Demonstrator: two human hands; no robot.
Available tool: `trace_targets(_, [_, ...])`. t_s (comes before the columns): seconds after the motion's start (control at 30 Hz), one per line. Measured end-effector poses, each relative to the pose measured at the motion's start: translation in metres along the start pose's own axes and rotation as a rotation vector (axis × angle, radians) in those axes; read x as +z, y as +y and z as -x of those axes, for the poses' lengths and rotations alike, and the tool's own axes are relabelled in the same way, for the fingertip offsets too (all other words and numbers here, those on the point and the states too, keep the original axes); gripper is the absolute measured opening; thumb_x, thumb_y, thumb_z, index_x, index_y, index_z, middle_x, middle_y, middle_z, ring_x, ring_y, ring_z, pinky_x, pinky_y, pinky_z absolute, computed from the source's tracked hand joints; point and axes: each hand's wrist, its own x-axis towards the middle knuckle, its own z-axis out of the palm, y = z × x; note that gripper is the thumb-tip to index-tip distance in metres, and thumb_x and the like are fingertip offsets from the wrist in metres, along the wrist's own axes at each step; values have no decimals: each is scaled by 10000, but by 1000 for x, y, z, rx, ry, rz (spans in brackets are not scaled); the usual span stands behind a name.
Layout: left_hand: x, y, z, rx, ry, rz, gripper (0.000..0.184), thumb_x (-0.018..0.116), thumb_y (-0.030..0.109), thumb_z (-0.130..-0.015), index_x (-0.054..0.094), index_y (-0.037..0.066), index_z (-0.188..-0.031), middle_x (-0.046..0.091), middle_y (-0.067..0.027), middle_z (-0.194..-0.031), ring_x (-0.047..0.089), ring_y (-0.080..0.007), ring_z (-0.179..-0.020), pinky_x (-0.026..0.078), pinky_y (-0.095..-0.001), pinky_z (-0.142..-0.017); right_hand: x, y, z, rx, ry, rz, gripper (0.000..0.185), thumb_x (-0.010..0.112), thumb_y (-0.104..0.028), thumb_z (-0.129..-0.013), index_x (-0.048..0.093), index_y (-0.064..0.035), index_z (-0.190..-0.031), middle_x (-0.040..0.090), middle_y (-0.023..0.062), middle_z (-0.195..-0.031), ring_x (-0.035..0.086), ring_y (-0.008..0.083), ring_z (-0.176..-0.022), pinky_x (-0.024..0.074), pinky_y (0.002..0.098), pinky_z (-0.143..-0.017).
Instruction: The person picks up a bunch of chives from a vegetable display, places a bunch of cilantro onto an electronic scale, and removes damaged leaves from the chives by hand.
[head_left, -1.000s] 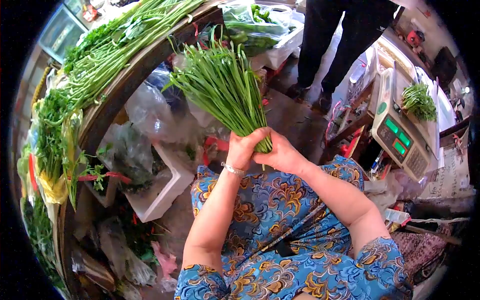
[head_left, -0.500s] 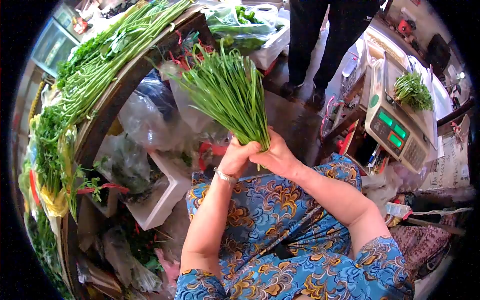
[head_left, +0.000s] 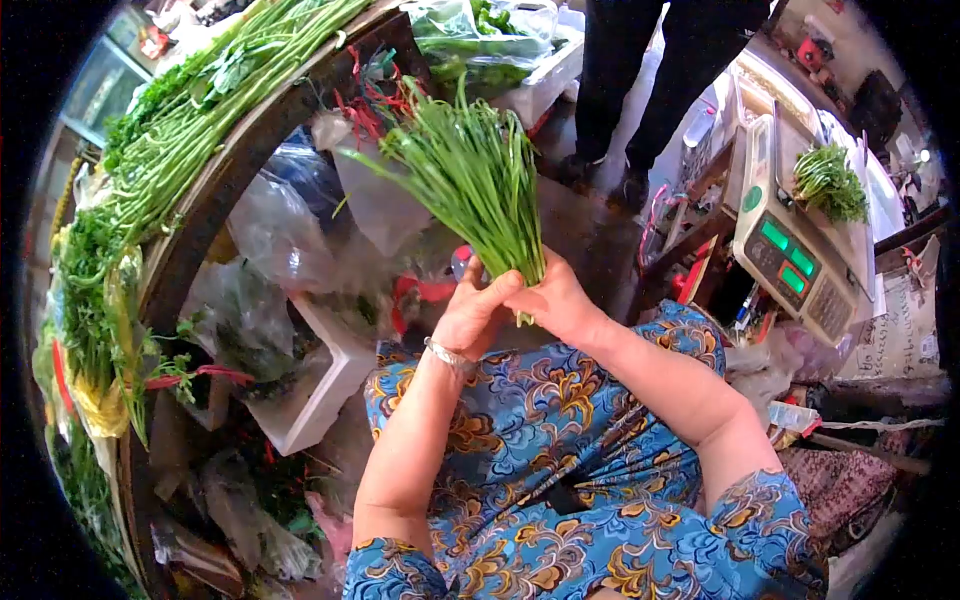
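A bunch of garlic chives (head_left: 470, 185) stands tilted in front of me, its leaves fanning up and to the left. My right hand (head_left: 562, 300) is closed around the stems near their cut ends. From the other side my left hand (head_left: 470, 315), with a bracelet at its wrist, presses its thumb on the stems. One left finger shows apart from the bunch; the remaining left fingers are partly hidden.
Leafy greens (head_left: 190, 150) line a curved wooden counter edge (head_left: 215, 170) on the left. Plastic bags (head_left: 280, 230) and a white foam box (head_left: 325, 385) lie below. At right, a lit scale (head_left: 790, 260) carries a green bunch (head_left: 830, 183). A person's dark-trousered legs (head_left: 650, 90) stand ahead.
My left hand has shifted slightly down-left and loosened, with a finger now showing apart. The right hand still grips the chives, whose leaves have shifted a little.
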Motion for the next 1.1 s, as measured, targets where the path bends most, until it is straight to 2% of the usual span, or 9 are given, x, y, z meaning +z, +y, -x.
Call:
trace_targets(0.23, [4, 15, 7, 144, 201, -126, 566, 648, 246, -915, 407, 82, -1400, 598, -107, -1210, 642, -217, -971, 542, -361, -752, -13, -26, -2, 204, -27, -311, 332, 594, 11, -787, 616, -52, -1113, 656, 27, -973, 641, 149, -820, 557, 304, -696])
trace_targets(0.4, [-2, 20, 11, -123, 108, -362, 508, 649, 309, -914, 498, 4, -1291, 595, -105, -1209, 604, -208, -1042, 499, -345, -850, -14, -26, -4, 197, -48, -248, 329, 612, -9, -807, 597, -26, -1135, 657, 36, -1022, 626, 128, -886, 530, 290, -788])
trace_targets(0.5, [7, 13, 5, -22, -3, -255, 601, 739, 305, -837, 494, 12, -1301, 586, -81, -1231, 562, -203, -1105, 455, -348, -943, -2, -10, 4, 75, 27, -89, 404, 733, -143, -798, 579, -47, -1159, 654, 35, -1075, 612, 126, -949, 503, 281, -830])
trace_targets(0.6, [8, 14, 1, 20, -105, -114, 641, 802, 227, -765, 504, 23, -1295, 596, -85, -1226, 566, -205, -1108, 452, -366, -962, 15, -3, 9, -96, 59, 193, 485, 758, -178, -724, 569, -34, -1146, 646, 114, -1062, 634, 259, -966, 493, 348, -866])
trace_targets(0.63, [12, 13, 1, 56, -65, -132, 592, 804, 181, -755, 533, 18, -1256, 610, -83, -1187, 574, -190, -1077, 461, -350, -941, 15, -7, 13, -27, 62, 315, 499, 744, -201, -696, 569, -30, -1130, 627, 182, -1067, 627, 344, -977, 491, 396, -876])
trace_targets(0.77, [18, 14, 2, 111, 12, -183, 521, 800, 84, -735, 577, 9, -1199, 619, -96, -1172, 585, -179, -1044, 479, -340, -916, 8, -14, 12, -88, -118, 729, 592, 750, -119, -711, 491, -33, -1237, 596, 181, -1145, 615, 286, -1027, 500, 368, -874])
trace_targets(0.87, [19, 13, 1, 96, 49, -153, 527, 777, 45, -724, 577, 6, -1209, 612, -100, -1192, 584, -184, -1052, 478, -347, -924, 4, -18, 12, -107, -121, 865, 601, 760, -199, -691, 505, -48, -1214, 608, 227, -1116, 622, 366, -991, 513, 417, -852])
trace_targets(0.93, [19, 13, 0, 65, 79, -89, 516, 744, 0, -706, 588, 4, -1197, 612, -96, -1193, 586, -187, -1054, 482, -349, -920, 2, -30, 11, 79, -192, 910, 602, 756, -273, -689, 515, -47, -1192, 645, 232, -1032, 641, 391, -925, 525, 451, -811])
trace_targets(1.1, [18, 13, -2, 87, 79, -87, 512, 711, -30, -695, 602, 5, -1194, 628, -81, -1161, 600, -179, -1028, 488, -332, -912, -1, -46, 13, 71, -220, 921, 656, 742, -496, -689, 580, -66, -1156, 667, 175, -1037, 645, 357, -955, 502, 467, -843])
